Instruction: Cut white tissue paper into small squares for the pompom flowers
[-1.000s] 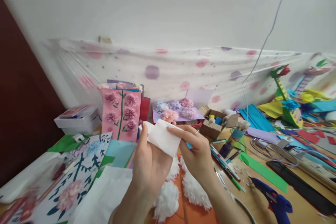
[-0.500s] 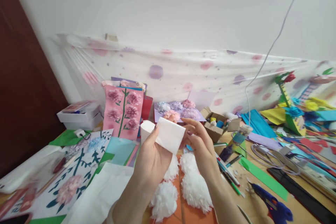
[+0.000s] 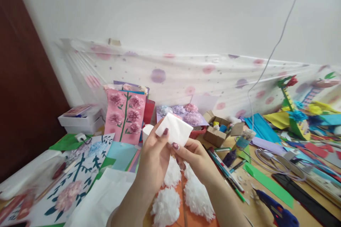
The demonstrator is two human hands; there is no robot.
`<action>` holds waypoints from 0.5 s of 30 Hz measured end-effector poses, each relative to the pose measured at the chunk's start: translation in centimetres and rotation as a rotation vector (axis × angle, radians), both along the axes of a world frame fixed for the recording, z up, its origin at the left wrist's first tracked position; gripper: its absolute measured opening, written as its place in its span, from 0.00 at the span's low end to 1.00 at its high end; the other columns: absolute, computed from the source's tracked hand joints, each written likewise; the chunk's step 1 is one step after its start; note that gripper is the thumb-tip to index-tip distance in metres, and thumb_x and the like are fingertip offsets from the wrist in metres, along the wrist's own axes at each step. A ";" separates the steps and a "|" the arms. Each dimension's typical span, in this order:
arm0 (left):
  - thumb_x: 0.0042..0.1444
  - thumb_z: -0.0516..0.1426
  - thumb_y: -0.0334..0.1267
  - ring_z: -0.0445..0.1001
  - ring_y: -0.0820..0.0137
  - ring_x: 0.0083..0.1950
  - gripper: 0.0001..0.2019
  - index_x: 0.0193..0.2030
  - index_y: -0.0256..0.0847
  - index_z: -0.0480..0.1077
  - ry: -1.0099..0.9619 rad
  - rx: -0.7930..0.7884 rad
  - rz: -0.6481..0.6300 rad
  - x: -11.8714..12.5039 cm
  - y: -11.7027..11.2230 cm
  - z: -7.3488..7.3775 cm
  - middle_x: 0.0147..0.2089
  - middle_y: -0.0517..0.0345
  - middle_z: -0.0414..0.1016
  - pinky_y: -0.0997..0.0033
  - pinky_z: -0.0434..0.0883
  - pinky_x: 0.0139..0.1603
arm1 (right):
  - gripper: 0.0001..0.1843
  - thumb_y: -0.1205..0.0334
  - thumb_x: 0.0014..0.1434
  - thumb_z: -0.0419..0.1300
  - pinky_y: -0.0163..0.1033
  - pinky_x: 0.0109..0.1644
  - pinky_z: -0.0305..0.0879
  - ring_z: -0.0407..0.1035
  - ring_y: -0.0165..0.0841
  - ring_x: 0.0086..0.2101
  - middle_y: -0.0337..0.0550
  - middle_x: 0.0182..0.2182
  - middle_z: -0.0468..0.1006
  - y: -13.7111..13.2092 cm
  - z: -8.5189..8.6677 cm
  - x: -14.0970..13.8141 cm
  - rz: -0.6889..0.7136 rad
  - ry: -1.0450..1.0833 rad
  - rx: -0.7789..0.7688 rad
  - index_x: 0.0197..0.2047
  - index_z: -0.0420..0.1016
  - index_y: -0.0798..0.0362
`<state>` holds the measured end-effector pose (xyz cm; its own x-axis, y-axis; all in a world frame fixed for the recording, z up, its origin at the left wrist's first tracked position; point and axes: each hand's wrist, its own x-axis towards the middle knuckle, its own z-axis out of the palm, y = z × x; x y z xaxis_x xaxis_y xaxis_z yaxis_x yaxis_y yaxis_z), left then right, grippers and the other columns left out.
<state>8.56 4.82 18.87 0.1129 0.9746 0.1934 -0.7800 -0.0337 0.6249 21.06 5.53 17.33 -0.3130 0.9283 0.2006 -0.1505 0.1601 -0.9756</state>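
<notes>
A folded white tissue paper square [image 3: 176, 129] is held up in front of me, turned with one corner upward. My left hand [image 3: 156, 152] pinches its left side, thumb on the near face. At the lower corner, my right hand [image 3: 190, 152] grips it between thumb and fingers. Below both hands lies an orange sheet [image 3: 182, 198] bearing several fluffy white paper flowers [image 3: 165, 205], partly hidden by my forearms. Behind my left hand shows part of a white roll or cup [image 3: 147, 130].
A blue glue gun [image 3: 277, 207] lies at the right, near pens [image 3: 226, 168], a glue bottle [image 3: 241, 145] and cables. A pink flower card [image 3: 125, 115] and a cardboard box [image 3: 217, 134] stand at the back. White tissue sheets [image 3: 106, 195] lie at the left.
The white tissue square has turned so a corner points up. My right hand has come in to grip its lower edge, and my left thumb now presses its face.
</notes>
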 end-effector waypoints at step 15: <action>0.48 0.71 0.37 0.71 0.81 0.20 0.23 0.31 0.44 0.56 0.260 0.133 0.495 0.1 0.0 -0.8 0.20 0.76 0.66 0.86 0.68 0.23 | 0.16 0.46 0.55 0.70 0.35 0.35 0.70 0.70 0.31 0.29 0.38 0.26 0.76 -0.4 0.8 1.4 -0.082 -0.029 0.275 0.35 0.81 0.51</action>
